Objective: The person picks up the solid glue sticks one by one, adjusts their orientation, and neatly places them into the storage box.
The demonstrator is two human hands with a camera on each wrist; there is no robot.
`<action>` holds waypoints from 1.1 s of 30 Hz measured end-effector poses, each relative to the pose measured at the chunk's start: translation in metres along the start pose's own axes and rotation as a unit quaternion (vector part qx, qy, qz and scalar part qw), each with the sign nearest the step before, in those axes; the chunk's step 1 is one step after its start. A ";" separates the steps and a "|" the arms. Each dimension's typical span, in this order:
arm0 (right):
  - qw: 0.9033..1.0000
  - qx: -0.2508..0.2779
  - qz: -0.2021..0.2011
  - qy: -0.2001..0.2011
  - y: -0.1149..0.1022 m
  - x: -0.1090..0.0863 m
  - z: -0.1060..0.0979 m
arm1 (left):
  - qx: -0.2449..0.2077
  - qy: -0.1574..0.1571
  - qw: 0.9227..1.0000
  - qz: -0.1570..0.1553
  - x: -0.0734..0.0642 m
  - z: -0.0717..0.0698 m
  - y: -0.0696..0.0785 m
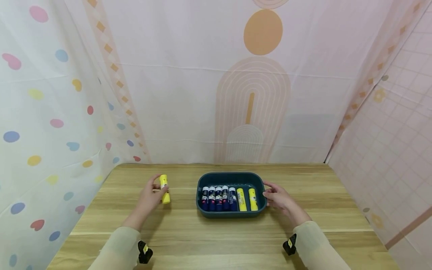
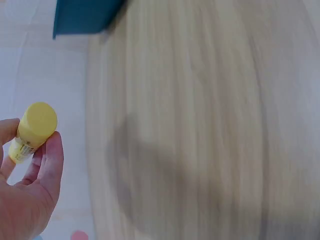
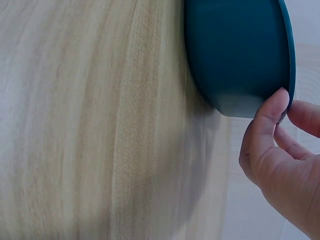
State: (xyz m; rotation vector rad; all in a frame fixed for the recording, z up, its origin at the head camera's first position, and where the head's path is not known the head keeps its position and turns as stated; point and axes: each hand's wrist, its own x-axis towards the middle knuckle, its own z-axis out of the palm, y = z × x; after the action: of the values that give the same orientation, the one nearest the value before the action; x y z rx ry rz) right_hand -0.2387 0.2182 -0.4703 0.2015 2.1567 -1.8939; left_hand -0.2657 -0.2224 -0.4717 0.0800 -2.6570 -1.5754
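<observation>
My left hand [image 1: 151,195] holds a yellow glue stick [image 1: 164,187] upright, slightly tilted, above the table to the left of the tray. The left wrist view shows that glue stick [image 2: 35,127] between thumb and fingers, one yellow end facing the camera. My right hand [image 1: 279,197] grips the right end of a dark teal tray [image 1: 233,215]. In the right wrist view, fingers of this hand [image 3: 285,170] pinch the tray's rim [image 3: 291,60]. Inside the tray, several navy glue sticks with white caps [image 1: 218,200] stand in a row beside two yellow glue sticks [image 1: 241,200].
The wooden table [image 1: 222,240] carries the tray near its back edge. A patterned curtain [image 1: 182,112] hangs right behind it, with more cloth at the left and right sides. Black devices are strapped at both wrists.
</observation>
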 end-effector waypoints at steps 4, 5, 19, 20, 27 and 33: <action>1.000 0.001 0.000 0.002 -0.001 0.000 0.001 | -0.042 0.000 0.999 -0.013 -0.002 0.012 0.014; 1.000 0.002 0.000 0.002 0.000 0.000 0.001 | -0.051 -0.003 0.999 -0.017 -0.003 0.015 0.018; 1.000 0.003 0.002 0.003 0.001 0.001 0.000 | -0.125 -0.040 0.991 -0.020 -0.014 0.079 0.082; 1.000 0.002 0.002 0.003 0.000 0.001 0.000 | -0.126 -0.046 0.991 -0.016 -0.014 0.085 0.084; 1.000 0.005 0.001 0.000 -0.001 0.000 0.000 | -0.093 -0.080 0.992 -0.003 -0.025 0.123 0.106; 1.000 0.011 0.000 -0.003 0.000 0.000 -0.001 | -0.077 -0.115 0.990 -0.006 -0.033 0.158 0.116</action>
State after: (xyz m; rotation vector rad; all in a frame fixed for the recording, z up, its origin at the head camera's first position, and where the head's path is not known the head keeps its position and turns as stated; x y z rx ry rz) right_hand -0.2383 0.2193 -0.4703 0.2001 2.1317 -1.9166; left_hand -0.2465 -0.0261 -0.4466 -0.0985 -2.6878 -1.8935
